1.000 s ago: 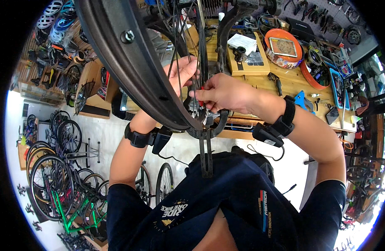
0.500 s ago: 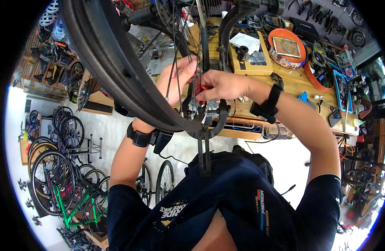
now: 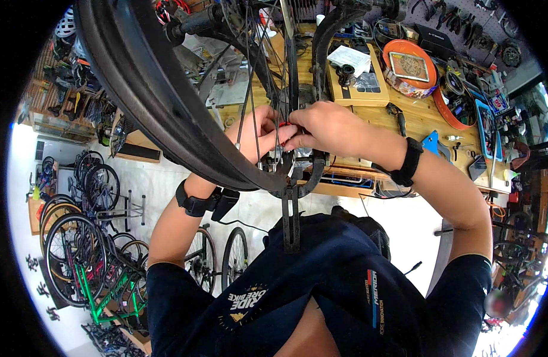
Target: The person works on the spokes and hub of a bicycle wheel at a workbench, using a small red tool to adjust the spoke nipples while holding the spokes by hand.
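A spoked bicycle wheel with a black rim [image 3: 158, 98] stands in a dark truing stand [image 3: 292, 217], filling the upper middle of the view. At the spokes near the rim's close end, a small red spoke wrench [image 3: 284, 125] is partly hidden by fingers. My right hand [image 3: 330, 128] reaches in from the right with thumb and fingers pinched on it. From the left, behind the spokes, my left hand [image 3: 265, 134] has curled fingers and its thumb pressed against the same wrench. Its fingertips are partly covered by spokes and the right hand.
On the wooden workbench [image 3: 369, 116] lie a yellow-brown box [image 3: 360, 89], a round orange tray [image 3: 409, 62], a blue tray [image 3: 489, 131] and small tools. Several bicycles [image 3: 86, 238] stand at the left. A loose wheel [image 3: 234, 259] is below the stand.
My left hand has moved down and closed in on the red spoke wrench. My right hand has turned, its knuckles higher, and the two hands now meet. The wheel looks slightly shifted left.
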The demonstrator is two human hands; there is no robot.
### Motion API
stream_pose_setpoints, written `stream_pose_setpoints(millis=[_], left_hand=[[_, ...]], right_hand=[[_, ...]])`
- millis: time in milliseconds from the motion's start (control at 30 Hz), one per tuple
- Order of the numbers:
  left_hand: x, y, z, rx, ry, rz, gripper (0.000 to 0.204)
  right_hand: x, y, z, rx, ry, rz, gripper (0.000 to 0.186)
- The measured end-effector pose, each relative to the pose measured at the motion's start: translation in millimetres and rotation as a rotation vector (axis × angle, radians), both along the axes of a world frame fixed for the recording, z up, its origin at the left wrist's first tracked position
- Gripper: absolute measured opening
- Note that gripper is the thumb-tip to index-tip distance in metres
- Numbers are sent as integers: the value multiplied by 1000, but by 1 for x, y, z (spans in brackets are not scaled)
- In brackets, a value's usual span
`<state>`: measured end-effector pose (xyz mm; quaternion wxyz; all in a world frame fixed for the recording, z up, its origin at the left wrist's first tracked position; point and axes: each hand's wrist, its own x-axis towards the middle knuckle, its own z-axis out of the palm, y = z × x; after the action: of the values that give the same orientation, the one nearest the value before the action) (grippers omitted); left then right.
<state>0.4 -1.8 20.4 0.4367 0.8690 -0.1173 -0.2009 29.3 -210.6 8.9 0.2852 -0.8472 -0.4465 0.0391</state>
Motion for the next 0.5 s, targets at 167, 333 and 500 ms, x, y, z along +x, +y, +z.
stream_pose_setpoints(millis=[167,333,500], left_hand=[[2,-6,0,34,-33,-93,35],[4,-5,6,81,-78,-133,38],[-7,-15,10,277,-334,-34,42]], right_hand=[[13,-10,4,29,268,203,29],[38,-31,2,1,457,148,22],[54,-28,-1,-45,534,-57,24]])
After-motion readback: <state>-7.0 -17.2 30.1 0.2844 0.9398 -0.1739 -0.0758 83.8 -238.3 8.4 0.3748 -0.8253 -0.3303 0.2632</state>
